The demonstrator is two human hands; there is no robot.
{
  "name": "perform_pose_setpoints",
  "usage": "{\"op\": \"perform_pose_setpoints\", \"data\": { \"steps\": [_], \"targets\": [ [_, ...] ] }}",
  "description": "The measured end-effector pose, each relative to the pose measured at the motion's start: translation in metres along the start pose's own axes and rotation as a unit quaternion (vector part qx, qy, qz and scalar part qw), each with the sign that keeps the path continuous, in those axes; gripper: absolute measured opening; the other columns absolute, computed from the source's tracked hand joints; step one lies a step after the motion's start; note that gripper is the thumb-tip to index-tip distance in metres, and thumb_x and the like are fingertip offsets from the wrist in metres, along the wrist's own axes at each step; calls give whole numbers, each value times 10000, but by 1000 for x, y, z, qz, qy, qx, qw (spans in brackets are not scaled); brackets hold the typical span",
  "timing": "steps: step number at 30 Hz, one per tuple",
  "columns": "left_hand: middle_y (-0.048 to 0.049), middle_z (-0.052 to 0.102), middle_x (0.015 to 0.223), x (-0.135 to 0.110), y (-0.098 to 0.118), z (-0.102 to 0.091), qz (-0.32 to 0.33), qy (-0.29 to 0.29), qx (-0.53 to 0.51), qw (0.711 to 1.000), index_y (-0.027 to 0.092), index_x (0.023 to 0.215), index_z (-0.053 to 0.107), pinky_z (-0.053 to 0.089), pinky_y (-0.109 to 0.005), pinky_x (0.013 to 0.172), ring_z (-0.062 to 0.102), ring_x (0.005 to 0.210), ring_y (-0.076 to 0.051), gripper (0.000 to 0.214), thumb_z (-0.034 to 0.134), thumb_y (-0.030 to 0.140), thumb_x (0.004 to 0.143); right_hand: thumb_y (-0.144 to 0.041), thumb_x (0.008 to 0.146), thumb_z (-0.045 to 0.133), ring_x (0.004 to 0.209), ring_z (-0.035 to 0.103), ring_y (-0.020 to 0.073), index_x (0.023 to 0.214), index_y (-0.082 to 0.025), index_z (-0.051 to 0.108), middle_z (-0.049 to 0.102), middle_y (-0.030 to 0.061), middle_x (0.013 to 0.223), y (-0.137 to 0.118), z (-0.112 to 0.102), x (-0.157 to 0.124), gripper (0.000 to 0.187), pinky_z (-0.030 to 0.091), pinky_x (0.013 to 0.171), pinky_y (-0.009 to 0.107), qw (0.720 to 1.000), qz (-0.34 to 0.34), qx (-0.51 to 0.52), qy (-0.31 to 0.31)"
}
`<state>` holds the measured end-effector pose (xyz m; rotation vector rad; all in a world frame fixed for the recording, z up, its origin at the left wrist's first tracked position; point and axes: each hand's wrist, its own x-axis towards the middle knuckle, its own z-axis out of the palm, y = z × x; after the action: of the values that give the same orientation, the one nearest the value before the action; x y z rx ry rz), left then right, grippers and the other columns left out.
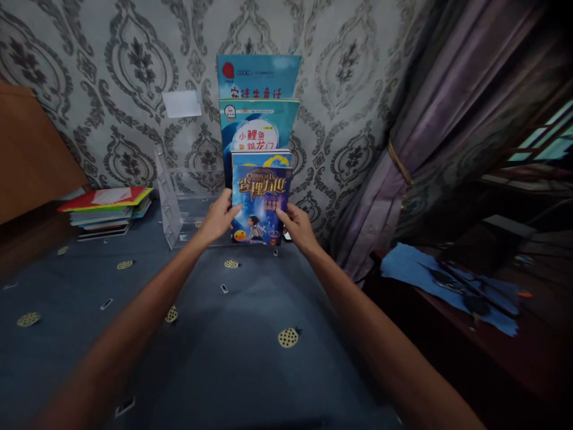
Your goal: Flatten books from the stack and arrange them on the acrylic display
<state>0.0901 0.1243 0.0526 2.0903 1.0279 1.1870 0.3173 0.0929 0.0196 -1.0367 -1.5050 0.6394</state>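
Note:
A small dark-blue book (261,203) with gold lettering stands upright between my two hands. My left hand (219,216) grips its left edge, thumb on the cover. On the opposite edge, my right hand (299,227) holds it the same way. Just behind is another book, its light-blue top edge (255,158) showing. Further back a teal book with a white circle (257,128) and a taller blue book (259,71) rise in steps. These stand at the right part of a clear tiered plastic rack (168,200); the rack's lower right side is mostly hidden.
Left of the rack lies a stack of books and folders (110,212). A white card (182,103) is above the rack. A patterned blue cloth (233,334) covers the surface. To the right are a tied purple curtain (385,185) and a blue cloth (407,266) with dark items.

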Motion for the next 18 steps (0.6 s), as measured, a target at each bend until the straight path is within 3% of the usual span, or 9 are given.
{"op": "perform_pose_setpoints", "data": {
  "steps": [7, 14, 18],
  "targets": [
    [-11, 571, 839, 6, 19, -6, 93, 128, 103, 982, 234, 1037, 462, 549, -318, 699, 614, 762, -179, 116, 522, 228, 938, -561, 927, 458, 814, 586, 227, 984, -239, 620, 662, 42, 892, -22, 2, 19, 365, 483, 769, 358, 979, -124, -139, 81],
    [-3, 590, 854, -3, 7, 1, 72, 122, 104, 984, 241, 1069, 479, 553, -319, 735, 622, 786, -169, 132, 521, 246, 943, -492, 945, 470, 759, 574, 218, 911, -233, 605, 632, 34, 836, -14, 4, 11, 294, 459, 725, 348, 974, -137, -163, 79],
    [-16, 607, 891, -7, 6, 4, 71, 118, 81, 987, 235, 1085, 486, 561, -286, 672, 638, 809, -168, 148, 517, 235, 941, -468, 959, 461, 759, 570, 210, 905, -227, 601, 624, 31, 827, -11, 2, 11, 284, 459, 717, 337, 972, -139, -175, 74]
  ]
}}
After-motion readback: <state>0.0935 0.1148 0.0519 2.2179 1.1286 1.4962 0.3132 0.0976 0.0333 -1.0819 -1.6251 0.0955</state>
